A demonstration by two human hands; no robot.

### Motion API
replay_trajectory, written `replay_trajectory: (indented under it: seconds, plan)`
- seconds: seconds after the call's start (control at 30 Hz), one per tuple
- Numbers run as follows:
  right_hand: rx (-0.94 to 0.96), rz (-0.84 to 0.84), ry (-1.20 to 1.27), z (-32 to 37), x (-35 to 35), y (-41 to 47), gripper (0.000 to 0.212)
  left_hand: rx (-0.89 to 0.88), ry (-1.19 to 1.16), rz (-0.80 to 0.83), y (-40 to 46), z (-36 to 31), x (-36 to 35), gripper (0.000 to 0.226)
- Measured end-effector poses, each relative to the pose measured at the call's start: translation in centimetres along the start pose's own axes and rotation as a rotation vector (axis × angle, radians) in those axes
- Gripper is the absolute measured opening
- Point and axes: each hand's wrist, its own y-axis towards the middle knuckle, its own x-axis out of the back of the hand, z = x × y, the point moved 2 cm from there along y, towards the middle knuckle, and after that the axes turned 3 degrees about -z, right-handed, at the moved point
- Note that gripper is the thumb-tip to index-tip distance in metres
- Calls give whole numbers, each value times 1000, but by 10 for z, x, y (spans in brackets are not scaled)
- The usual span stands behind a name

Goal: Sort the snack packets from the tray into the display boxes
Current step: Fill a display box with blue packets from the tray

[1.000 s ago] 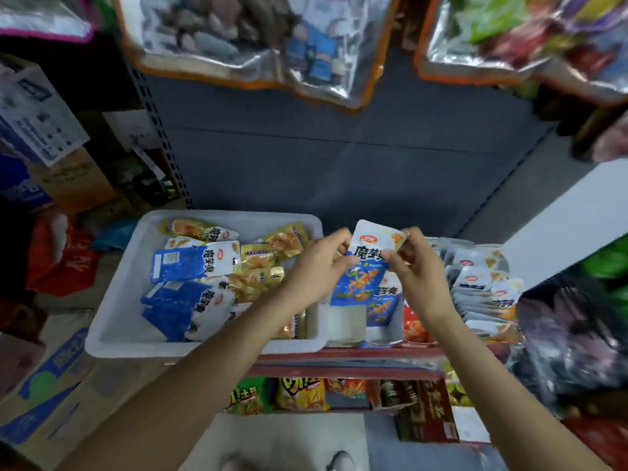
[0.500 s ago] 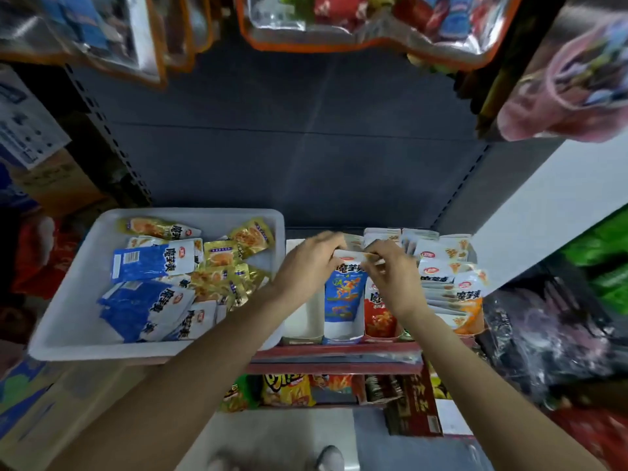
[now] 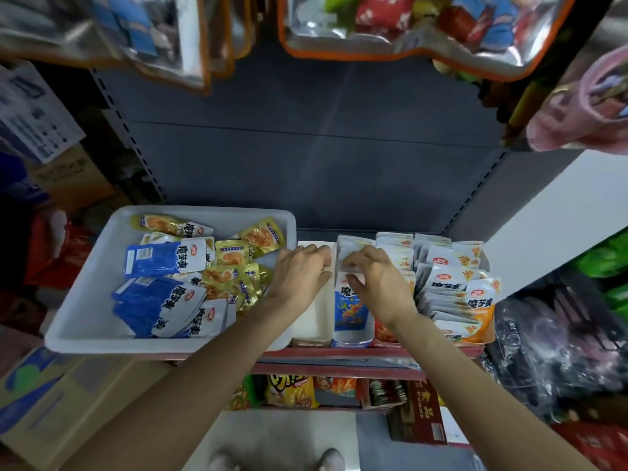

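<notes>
Blue-and-white snack packet (image 3: 350,305) stands in its display box (image 3: 351,341), just under the right hand (image 3: 375,280) fingers pinching its top; left hand (image 3: 299,273) lies relaxed beside.

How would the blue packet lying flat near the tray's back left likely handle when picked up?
The blue packet is probably light and floppy: it looks thin and flat. Its glossy film suggests slipperiness. It lies loose over other packets in the tray, so lifting may shift them.

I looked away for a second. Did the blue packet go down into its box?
Yes. The blue packet, earlier held up above the display box, now stands down inside it, with the right hand at its top edge.
</notes>
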Motion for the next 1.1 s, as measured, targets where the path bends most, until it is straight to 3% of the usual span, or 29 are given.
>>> replay_trajectory:
  seconds: [0.23,0.37,0.5,0.6,0.67,0.73,0.8,0.9,1.0,1.1]
  plan:
    - [117,171,66,84,-41,23,30,223,-20,-15,-37,89,38,17]
    - [137,315,21,135,-83,35,37,374,66,151,-67,163,47,29]
    - [182,483,22,169,-133,44,60,436,-4,384,-91,228,40,70]
    - [122,591,46,183,-166,47,61,394,-21,610,-99,259,28,95]
    - [82,672,41,187,-181,45,54,365,5,632,-100,266,20,100]
    - [61,711,24,186,-188,41,52,315,159,603,-97,263,20,87]
    - [60,703,4,180,-191,39,52,174,409,576,-91,252,26,65]
    - [60,708,-39,170,-188,40,45,-54,561,617,-89,240,34,43]
    - [43,762,-77,164,-180,39,41,-209,663,649,-94,235,38,46]
    - [68,733,-134,159,-172,36,50,-327,694,639,-91,217,44,40]
